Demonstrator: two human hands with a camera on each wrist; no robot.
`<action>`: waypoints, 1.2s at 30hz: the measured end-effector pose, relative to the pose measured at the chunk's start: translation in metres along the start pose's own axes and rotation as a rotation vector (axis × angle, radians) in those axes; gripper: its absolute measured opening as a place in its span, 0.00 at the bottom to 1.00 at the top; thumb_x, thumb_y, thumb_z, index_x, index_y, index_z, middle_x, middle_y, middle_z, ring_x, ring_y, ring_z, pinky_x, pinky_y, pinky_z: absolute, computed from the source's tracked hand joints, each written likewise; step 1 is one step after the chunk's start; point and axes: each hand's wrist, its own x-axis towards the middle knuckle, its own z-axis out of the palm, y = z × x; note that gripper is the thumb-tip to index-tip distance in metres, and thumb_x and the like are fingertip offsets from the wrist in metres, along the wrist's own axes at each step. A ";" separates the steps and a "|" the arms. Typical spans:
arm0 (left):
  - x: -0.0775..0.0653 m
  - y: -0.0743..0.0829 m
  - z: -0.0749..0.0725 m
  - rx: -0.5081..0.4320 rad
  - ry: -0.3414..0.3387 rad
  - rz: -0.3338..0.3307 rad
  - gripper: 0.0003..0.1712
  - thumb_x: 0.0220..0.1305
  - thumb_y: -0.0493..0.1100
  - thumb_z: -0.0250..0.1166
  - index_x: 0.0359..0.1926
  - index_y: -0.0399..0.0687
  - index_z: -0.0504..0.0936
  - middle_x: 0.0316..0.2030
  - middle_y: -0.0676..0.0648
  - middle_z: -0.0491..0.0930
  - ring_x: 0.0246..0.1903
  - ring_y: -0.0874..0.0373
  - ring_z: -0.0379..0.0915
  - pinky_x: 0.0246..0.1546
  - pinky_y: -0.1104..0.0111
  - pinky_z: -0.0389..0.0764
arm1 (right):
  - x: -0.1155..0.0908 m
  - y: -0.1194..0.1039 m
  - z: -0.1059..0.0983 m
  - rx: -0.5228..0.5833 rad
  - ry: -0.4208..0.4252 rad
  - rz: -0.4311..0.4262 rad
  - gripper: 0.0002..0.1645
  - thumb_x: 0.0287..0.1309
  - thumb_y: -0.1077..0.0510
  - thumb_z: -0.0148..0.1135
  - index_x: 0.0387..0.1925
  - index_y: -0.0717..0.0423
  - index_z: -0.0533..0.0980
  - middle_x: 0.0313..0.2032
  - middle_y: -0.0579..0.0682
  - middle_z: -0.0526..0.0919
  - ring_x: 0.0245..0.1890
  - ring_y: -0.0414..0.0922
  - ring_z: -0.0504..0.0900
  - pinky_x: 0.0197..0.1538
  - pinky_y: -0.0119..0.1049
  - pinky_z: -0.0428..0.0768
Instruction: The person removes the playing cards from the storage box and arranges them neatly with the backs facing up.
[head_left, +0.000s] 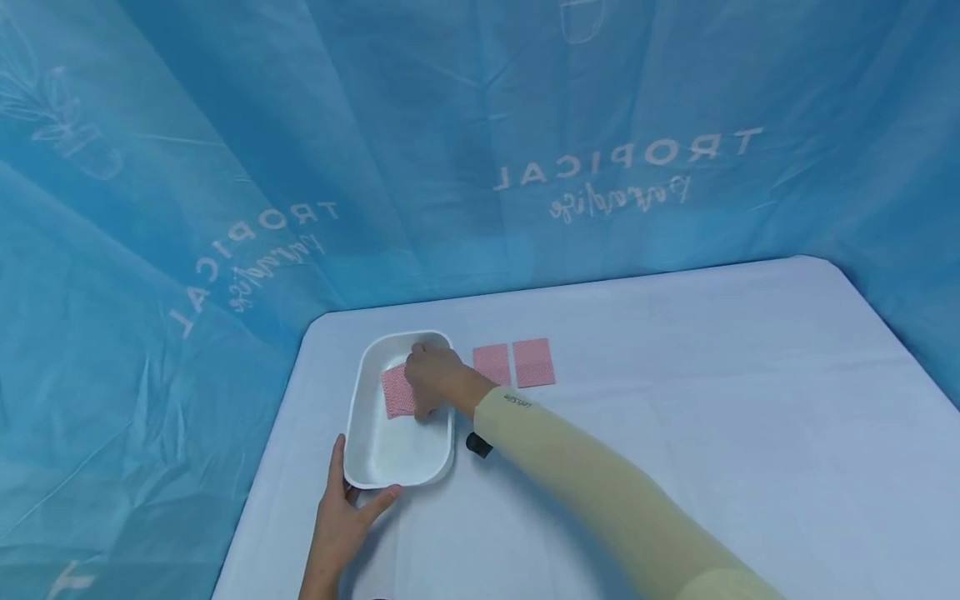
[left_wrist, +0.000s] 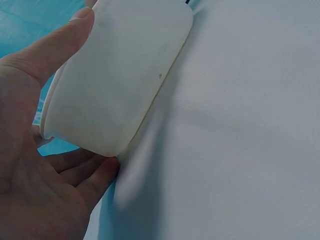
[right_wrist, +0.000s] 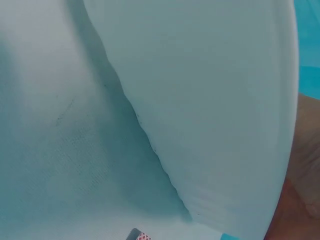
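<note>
A white plastic tub (head_left: 401, 462) stands at the left of the table. My left hand (head_left: 341, 521) grips its near left corner, thumb (left_wrist: 65, 45) on one side and fingers (left_wrist: 95, 182) by the lower corner. Inside the tub, my right hand (head_left: 435, 379) bends over a playing card (head_left: 397, 392) with a red-patterned back and holds its right side. The fingertips on that card are hidden from the head view. In the right wrist view, the tub wall (right_wrist: 210, 100) covers most of the hand.
Two more red-backed cards (head_left: 491, 364) (head_left: 534, 362) lie side by side right of the tub. Near the right wrist shows a small black object (head_left: 478, 445). Blue printed curtains (head_left: 450, 167) hang behind and left of the white table (head_left: 675, 375).
</note>
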 end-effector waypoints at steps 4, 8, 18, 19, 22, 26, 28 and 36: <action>0.000 -0.001 0.001 -0.009 0.006 0.004 0.72 0.45 0.60 0.77 0.76 0.58 0.32 0.72 0.39 0.50 0.68 0.43 0.54 0.64 0.54 0.64 | 0.000 0.000 0.001 0.004 0.009 0.000 0.22 0.41 0.35 0.73 0.30 0.44 0.79 0.46 0.48 0.70 0.44 0.42 0.64 0.44 0.34 0.77; 0.001 -0.001 0.002 -0.014 0.010 0.009 0.73 0.44 0.60 0.77 0.76 0.58 0.32 0.72 0.39 0.50 0.68 0.43 0.54 0.64 0.53 0.64 | -0.001 0.000 0.002 -0.007 0.019 0.005 0.26 0.40 0.34 0.74 0.35 0.46 0.80 0.46 0.48 0.71 0.43 0.42 0.65 0.47 0.34 0.78; 0.000 0.000 0.001 -0.019 -0.008 0.001 0.72 0.45 0.59 0.77 0.76 0.59 0.32 0.72 0.39 0.49 0.67 0.43 0.55 0.63 0.55 0.66 | 0.001 0.001 0.005 0.002 0.009 0.001 0.22 0.43 0.36 0.73 0.33 0.44 0.79 0.43 0.47 0.69 0.42 0.42 0.64 0.40 0.33 0.75; 0.000 0.000 0.001 -0.021 -0.007 0.001 0.72 0.45 0.59 0.77 0.76 0.59 0.32 0.72 0.39 0.50 0.67 0.43 0.56 0.63 0.55 0.66 | 0.001 0.001 0.005 0.010 0.004 0.001 0.21 0.43 0.36 0.73 0.32 0.44 0.79 0.43 0.47 0.69 0.42 0.42 0.64 0.39 0.33 0.75; -0.001 -0.001 0.001 -0.020 -0.003 0.006 0.72 0.45 0.60 0.77 0.76 0.59 0.32 0.71 0.38 0.50 0.67 0.42 0.55 0.63 0.55 0.65 | 0.001 0.001 0.003 0.030 -0.006 -0.005 0.20 0.43 0.37 0.72 0.28 0.44 0.78 0.42 0.47 0.68 0.42 0.43 0.64 0.39 0.33 0.74; -0.001 -0.003 0.001 -0.022 -0.006 0.006 0.72 0.46 0.60 0.76 0.76 0.60 0.32 0.72 0.39 0.49 0.68 0.43 0.54 0.64 0.55 0.65 | -0.001 0.001 -0.002 0.071 -0.020 -0.011 0.18 0.43 0.39 0.73 0.27 0.45 0.77 0.41 0.46 0.68 0.43 0.43 0.64 0.39 0.33 0.73; 0.000 -0.003 0.001 -0.026 -0.009 0.009 0.71 0.46 0.60 0.76 0.76 0.60 0.32 0.72 0.39 0.48 0.68 0.43 0.53 0.64 0.55 0.65 | -0.003 0.001 -0.005 0.085 -0.019 -0.010 0.19 0.43 0.40 0.74 0.28 0.45 0.76 0.42 0.47 0.68 0.43 0.43 0.64 0.39 0.32 0.73; -0.001 -0.002 0.002 -0.023 -0.011 0.014 0.71 0.46 0.61 0.76 0.76 0.59 0.32 0.73 0.40 0.47 0.69 0.43 0.50 0.65 0.55 0.63 | -0.011 0.003 -0.014 0.143 -0.012 -0.014 0.19 0.41 0.45 0.77 0.31 0.47 0.77 0.46 0.48 0.66 0.47 0.44 0.63 0.38 0.32 0.75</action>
